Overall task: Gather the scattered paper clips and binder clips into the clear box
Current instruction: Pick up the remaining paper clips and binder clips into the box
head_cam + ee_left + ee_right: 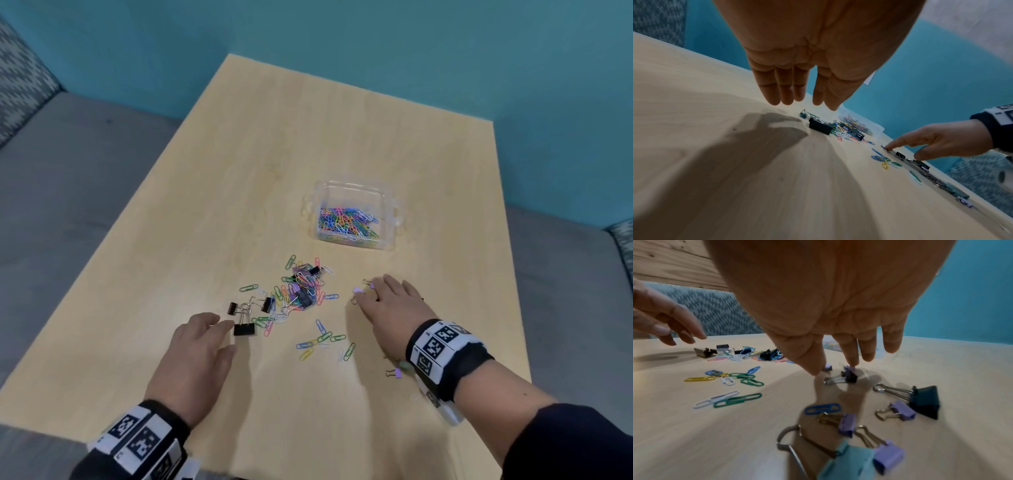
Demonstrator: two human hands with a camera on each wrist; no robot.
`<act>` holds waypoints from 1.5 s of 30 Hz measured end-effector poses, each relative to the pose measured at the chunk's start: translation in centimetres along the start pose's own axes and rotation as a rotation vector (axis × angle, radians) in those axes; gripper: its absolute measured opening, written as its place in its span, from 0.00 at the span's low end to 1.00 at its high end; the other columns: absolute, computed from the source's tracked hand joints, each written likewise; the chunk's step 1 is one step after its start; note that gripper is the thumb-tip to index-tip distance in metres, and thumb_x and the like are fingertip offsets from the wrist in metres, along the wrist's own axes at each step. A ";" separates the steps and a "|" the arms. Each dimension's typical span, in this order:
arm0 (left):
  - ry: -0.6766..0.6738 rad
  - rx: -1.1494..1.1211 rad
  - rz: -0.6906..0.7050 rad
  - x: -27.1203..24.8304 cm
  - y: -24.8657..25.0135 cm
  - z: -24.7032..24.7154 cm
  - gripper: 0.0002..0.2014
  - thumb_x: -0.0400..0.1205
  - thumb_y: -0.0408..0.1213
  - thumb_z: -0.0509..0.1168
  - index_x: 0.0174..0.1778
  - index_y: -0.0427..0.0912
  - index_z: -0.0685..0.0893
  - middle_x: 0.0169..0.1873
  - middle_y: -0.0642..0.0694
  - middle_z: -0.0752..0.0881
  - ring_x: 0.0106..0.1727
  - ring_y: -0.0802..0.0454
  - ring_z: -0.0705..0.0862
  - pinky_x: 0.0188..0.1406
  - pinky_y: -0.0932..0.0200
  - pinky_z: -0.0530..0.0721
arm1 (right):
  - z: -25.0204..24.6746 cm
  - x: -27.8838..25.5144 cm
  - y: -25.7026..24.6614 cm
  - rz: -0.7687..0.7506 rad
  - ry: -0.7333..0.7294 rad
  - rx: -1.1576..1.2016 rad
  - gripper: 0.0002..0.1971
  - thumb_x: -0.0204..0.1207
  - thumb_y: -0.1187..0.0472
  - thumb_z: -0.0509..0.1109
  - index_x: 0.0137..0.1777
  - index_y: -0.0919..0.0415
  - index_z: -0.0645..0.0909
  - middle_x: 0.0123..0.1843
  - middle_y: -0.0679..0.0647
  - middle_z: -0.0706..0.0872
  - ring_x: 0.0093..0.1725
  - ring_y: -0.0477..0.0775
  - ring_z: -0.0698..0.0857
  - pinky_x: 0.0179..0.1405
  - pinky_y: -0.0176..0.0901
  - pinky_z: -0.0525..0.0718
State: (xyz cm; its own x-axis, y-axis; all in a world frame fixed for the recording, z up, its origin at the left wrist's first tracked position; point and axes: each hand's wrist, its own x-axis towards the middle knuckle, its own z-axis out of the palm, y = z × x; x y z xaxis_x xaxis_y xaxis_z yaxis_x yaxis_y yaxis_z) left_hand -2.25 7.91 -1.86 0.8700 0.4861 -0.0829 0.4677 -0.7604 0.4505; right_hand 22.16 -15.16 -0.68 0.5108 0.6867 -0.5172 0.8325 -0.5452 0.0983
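The clear box (388,205) stands mid-table with several coloured paper clips inside. A heap of paper clips and black binder clips (301,287) lies in front of it. My left hand (224,337) hovers open, fingers straight, just left of a large black binder clip (244,329) (821,128). My right hand (368,294) reaches down with straight fingers; its fingertips (852,365) touch small purple binder clips (827,367) beside a small black one (851,378). Nothing is gripped.
A loose group of paper clips (325,339) lies between my hands. Several purple, teal and dark binder clips (925,400) sit under my right wrist, near the table's right edge (513,308). Grey seating and a teal wall surround the wooden table.
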 end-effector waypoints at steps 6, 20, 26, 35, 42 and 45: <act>-0.014 0.006 -0.016 -0.5 0.0 0.2 0.19 0.71 0.31 0.75 0.58 0.41 0.84 0.54 0.41 0.80 0.50 0.40 0.79 0.51 0.49 0.80 | -0.3 -0.4 2.3 -0.005 0.204 0.178 0.14 0.73 0.67 0.61 0.55 0.52 0.76 0.55 0.50 0.83 0.62 0.59 0.77 0.59 0.49 0.73; -0.059 0.052 0.006 -0.9 1.0 -0.1 0.20 0.71 0.33 0.75 0.59 0.42 0.84 0.54 0.43 0.80 0.49 0.41 0.80 0.49 0.50 0.81 | -2.3 3.0 -3.4 -0.209 0.044 0.125 0.39 0.72 0.70 0.54 0.84 0.64 0.45 0.86 0.61 0.46 0.84 0.58 0.49 0.82 0.53 0.52; -0.055 0.052 0.032 -1.2 0.8 -0.2 0.19 0.73 0.34 0.73 0.60 0.42 0.83 0.55 0.43 0.81 0.51 0.41 0.80 0.49 0.49 0.82 | 0.0 0.0 -4.9 -0.228 0.002 -0.004 0.36 0.76 0.64 0.58 0.82 0.67 0.48 0.85 0.66 0.45 0.83 0.65 0.47 0.81 0.59 0.51; -0.172 0.175 0.148 -1.0 2.2 0.5 0.20 0.75 0.46 0.53 0.59 0.44 0.80 0.60 0.43 0.79 0.56 0.39 0.79 0.52 0.47 0.83 | -0.7 0.9 -6.5 -0.242 0.138 0.077 0.36 0.75 0.65 0.58 0.83 0.66 0.50 0.84 0.63 0.53 0.82 0.63 0.52 0.80 0.57 0.56; -0.265 0.252 0.267 -1.7 4.4 2.5 0.24 0.72 0.42 0.69 0.63 0.40 0.78 0.67 0.37 0.76 0.68 0.39 0.76 0.61 0.49 0.81 | -0.3 -0.3 -8.0 -0.291 0.184 0.107 0.31 0.69 0.67 0.60 0.75 0.67 0.66 0.73 0.62 0.70 0.73 0.65 0.68 0.70 0.55 0.71; -0.262 0.285 0.234 -1.2 5.3 3.6 0.27 0.69 0.44 0.73 0.62 0.38 0.80 0.68 0.34 0.77 0.68 0.38 0.77 0.58 0.48 0.84 | -1.3 0.9 -8.2 -0.260 0.236 0.147 0.29 0.66 0.68 0.62 0.70 0.66 0.70 0.69 0.61 0.72 0.70 0.64 0.71 0.64 0.52 0.75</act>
State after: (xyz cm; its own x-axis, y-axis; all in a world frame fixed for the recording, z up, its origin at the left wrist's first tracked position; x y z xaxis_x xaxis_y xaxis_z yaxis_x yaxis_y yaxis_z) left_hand -0.23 1.73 -2.56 0.9503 0.1893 -0.2470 0.2462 -0.9429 0.2245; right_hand 16.04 -9.45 -0.85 0.3361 0.8938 -0.2968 0.9100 -0.3894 -0.1424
